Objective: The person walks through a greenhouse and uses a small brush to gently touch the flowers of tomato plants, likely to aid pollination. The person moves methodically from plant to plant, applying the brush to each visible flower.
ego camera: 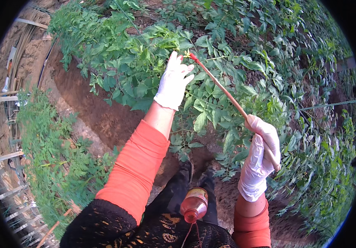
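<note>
My left hand (173,82), in a white disposable glove, reaches into the top of a tomato plant (128,65). Its fingertips, stained red, are at a small yellow flower cluster (187,54); whether they pinch a stem there is hard to see. My right hand (261,147), gloved the same way, grips a thin wooden stick (221,86) near its lower end. The stick slants up and to the left, and its red-coated tip (193,57) is right beside the yellow flowers. A clear plastic bottle (195,206) with red contents hangs from a string in front of my body.
Dense tomato foliage (289,62) spreads ahead and to the right. A green twine (323,106) crosses the right side, and another twine (131,20) runs through the upper plants. Bare soil (100,114) forms a path. More plants (57,161) and wooden slats (4,158) line the left.
</note>
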### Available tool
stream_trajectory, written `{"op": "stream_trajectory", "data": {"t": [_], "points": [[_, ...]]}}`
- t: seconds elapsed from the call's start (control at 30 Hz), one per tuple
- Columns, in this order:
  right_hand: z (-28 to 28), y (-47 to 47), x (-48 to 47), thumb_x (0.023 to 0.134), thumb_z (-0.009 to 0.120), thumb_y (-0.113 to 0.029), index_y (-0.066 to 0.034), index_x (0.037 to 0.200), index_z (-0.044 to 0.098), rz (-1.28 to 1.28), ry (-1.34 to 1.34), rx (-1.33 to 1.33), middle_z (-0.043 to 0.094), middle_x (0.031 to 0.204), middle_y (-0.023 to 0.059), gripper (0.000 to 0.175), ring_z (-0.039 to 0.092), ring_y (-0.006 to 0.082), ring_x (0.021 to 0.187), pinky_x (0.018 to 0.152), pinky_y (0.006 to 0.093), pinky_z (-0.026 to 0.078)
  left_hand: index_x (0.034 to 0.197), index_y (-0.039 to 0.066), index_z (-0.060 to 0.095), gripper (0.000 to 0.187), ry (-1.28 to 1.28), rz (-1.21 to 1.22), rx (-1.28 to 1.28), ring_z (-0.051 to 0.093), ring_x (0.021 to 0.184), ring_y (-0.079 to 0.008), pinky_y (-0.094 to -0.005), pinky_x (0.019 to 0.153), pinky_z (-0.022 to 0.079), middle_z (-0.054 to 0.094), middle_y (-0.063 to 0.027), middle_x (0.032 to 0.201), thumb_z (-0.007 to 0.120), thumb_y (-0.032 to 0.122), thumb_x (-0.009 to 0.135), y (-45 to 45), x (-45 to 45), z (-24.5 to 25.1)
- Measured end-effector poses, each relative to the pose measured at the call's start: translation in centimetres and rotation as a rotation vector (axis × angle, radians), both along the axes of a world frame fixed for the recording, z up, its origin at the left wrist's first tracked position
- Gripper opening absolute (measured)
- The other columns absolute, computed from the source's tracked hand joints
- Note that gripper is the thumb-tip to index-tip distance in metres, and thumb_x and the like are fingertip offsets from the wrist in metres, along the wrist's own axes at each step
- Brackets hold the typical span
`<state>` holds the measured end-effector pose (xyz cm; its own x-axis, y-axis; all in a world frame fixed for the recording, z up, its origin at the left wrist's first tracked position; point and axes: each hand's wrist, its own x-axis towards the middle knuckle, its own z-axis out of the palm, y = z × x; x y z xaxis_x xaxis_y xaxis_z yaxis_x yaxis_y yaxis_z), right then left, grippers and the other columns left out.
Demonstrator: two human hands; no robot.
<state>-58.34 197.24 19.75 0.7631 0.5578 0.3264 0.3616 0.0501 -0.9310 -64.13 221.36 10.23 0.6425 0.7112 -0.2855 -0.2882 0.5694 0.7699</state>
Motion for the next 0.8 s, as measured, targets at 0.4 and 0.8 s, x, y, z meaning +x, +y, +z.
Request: {"op": "stream_trajectory", "data": {"t": [0.4, 0.8], "points": [[-0.8, 1.2, -0.8, 0.093, 0.051, -0.009, 0.0048, 0.106, 0.062, -0.084, 0.108, 0.196, 0.064, 0.104, 0.0146, 0.022, 0.063, 0.0215, 0.088, 0.085, 0.0346, 0.049, 0.150, 0.008, 0.016, 0.056, -0.032, -0.035, 0.017, 0.047, 0.123, -0.0337, -0.0498, 0.104, 0.036, 0.028, -0.0131, 0.149, 0.039, 0.016, 0.098, -0.1, -0.9, 0.1], [-0.2, -0.6, 0.3, 0.095, 0.050, -0.012, 0.0037, 0.105, 0.062, -0.174, 0.058, 0.123, 0.065, 0.105, 0.0165, 0.023, 0.064, 0.0235, 0.086, 0.082, 0.0356, 0.052, 0.140, 0.004, 0.040, 0.052, 0.389, -0.171, 0.368, 0.052, 0.114, -0.0155, -0.0278, 0.094, 0.040, 0.052, -0.0102, 0.131, 0.052, 0.015, 0.091, -1.3, -4.5, 0.4]]}}
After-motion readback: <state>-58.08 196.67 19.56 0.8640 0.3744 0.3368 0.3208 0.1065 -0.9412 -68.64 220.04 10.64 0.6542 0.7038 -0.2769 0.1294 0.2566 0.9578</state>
